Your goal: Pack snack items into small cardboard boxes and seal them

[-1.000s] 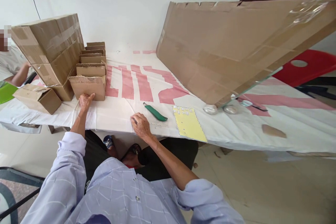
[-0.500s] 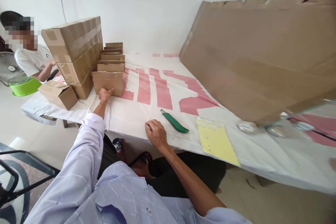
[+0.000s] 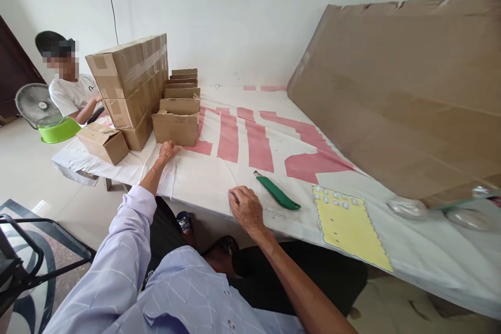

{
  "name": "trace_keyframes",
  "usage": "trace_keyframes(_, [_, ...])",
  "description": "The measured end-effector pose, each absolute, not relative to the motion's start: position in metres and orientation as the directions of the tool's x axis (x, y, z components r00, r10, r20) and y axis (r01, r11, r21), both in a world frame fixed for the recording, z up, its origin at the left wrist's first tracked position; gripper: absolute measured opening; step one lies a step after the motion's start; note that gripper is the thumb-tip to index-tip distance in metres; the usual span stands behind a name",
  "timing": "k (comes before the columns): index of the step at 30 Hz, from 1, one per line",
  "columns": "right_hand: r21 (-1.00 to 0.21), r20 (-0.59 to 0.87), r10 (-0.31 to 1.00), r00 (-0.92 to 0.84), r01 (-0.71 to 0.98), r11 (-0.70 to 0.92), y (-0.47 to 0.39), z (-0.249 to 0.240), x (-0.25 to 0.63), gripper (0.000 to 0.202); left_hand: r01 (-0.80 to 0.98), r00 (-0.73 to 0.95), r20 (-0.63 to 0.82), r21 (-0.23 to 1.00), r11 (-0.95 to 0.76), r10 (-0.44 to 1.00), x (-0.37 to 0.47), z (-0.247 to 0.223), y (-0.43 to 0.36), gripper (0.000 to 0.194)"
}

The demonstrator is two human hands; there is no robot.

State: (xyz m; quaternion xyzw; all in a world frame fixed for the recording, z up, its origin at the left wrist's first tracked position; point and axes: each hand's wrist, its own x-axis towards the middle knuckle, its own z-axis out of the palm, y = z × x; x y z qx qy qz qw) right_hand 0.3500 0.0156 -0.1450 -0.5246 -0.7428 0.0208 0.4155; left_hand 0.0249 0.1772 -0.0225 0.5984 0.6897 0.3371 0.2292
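My left hand (image 3: pixel 169 150), fingers loosely curled, rests on the table right at the lower front edge of an open cardboard box (image 3: pixel 175 129). This box is nearest in a row of small open cardboard boxes (image 3: pixel 180 93) with raised flaps. My right hand (image 3: pixel 246 210) lies closed at the table's front edge. A small dark thing shows between its thumb and fingers, too hidden to name. To its right lies a green-handled utility knife (image 3: pixel 277 191). Farther right is a yellow card (image 3: pixel 350 224) with small whitish pieces stuck along its top.
Closed taped boxes (image 3: pixel 129 70) stand stacked at left, with a single box (image 3: pixel 103 142) before them. A large cardboard sheet (image 3: pixel 403 94) leans at right beside rolls of clear tape (image 3: pixel 407 207). Another person (image 3: pixel 72 96) sits at far left near a fan (image 3: pixel 37 105).
My left hand has drawn slightly back from the front box's face to its lower edge. The box's open top shows more now. My right hand stays closed; the view has shifted left.
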Motion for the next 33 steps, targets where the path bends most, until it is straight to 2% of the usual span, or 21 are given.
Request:
trace_keyframes(5, [-0.489, 0.546, 0.834, -0.071, 0.782, 0.387, 0.015, -0.132, 0.342, 0.022, 0.762, -0.149, 0.089, 0.645, 0.057, 0.985, 0.025, -0.012, 0.152, 0.021])
trace_keyframes(9, [-0.511, 0.464, 0.884, -0.063, 0.796, 0.325, 0.018, -0.111, 0.335, 0.023, 0.799, -0.074, 0.165, 0.599, -0.041, 0.984, 0.034, -0.012, 0.131, 0.030])
trace_keyframes(14, [-0.484, 0.472, 0.879, -0.064, 0.815, 0.320, 0.025, -0.105, 0.359, 0.023, 0.822, 0.023, 0.247, 0.546, -0.159, 0.969, 0.036, -0.038, 0.105, 0.034])
trace_keyframes(18, [-0.420, 0.472, 0.878, 0.082, 0.896, 0.142, 0.022, -0.101, 0.407, 0.023, 0.844, 0.043, 0.272, 0.505, -0.181, 0.961, 0.033, -0.055, 0.082, 0.034])
trace_keyframes(21, [-0.352, 0.400, 0.899, 0.178, 0.935, -0.029, 0.023, -0.093, 0.441, 0.028, 0.852, 0.063, 0.278, 0.485, -0.197, 0.958, 0.031, -0.060, 0.072, 0.034])
trace_keyframes(23, [-0.332, 0.345, 0.917, 0.201, 0.940, -0.082, 0.024, -0.091, 0.455, 0.033, 0.857, 0.070, 0.295, 0.471, -0.209, 0.953, 0.031, -0.062, 0.066, 0.032])
trace_keyframes(27, [-0.328, 0.312, 0.930, 0.196, 0.940, -0.088, 0.022, -0.100, 0.463, 0.031, 0.866, 0.077, 0.335, 0.444, -0.229, 0.939, 0.032, -0.065, 0.048, 0.027])
trace_keyframes(30, [-0.312, 0.398, 0.899, 0.183, 0.948, -0.054, 0.018, -0.118, 0.465, 0.033, 0.881, 0.071, 0.350, 0.417, -0.224, 0.934, 0.021, -0.066, 0.034, 0.026])
trace_keyframes(33, [-0.291, 0.461, 0.875, 0.151, 0.957, -0.012, 0.019, -0.136, 0.470, 0.034, 0.906, -0.011, 0.407, 0.390, -0.163, 0.913, -0.007, -0.057, 0.026, 0.025])
